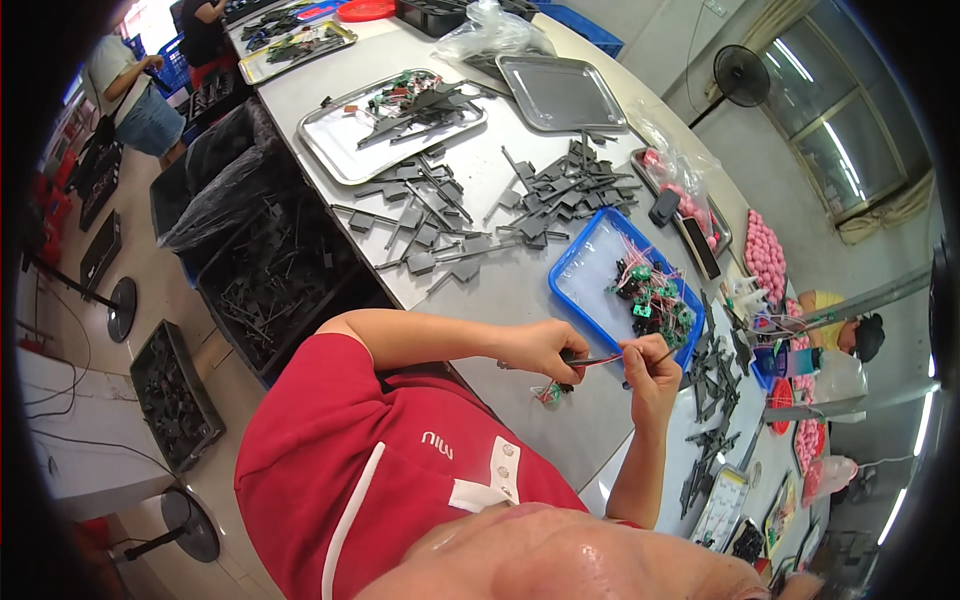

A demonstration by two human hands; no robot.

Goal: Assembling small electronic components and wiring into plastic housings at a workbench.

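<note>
My left hand (545,347) is closed around a small black part (572,362), partly hidden by the fingers. A red wire (604,359) stretches from it toward my right hand (650,370), whose fingers are pinched at the wire's other end. Beneath my left hand hangs a small green piece with thin wires (548,393). Just beyond both hands lies a blue-rimmed tray (575,280) with a heap of wired green and black components (650,298). The fingers hide the exact grip on each piece.
Loose dark grey plastic parts (570,190) lie on the white table (470,300). Farther back are a loaded metal tray (330,140) and a dark grey tray (560,92). A black bin (260,290) of parts stands left; pink pieces (765,255) lie right. Other people stand far left.
</note>
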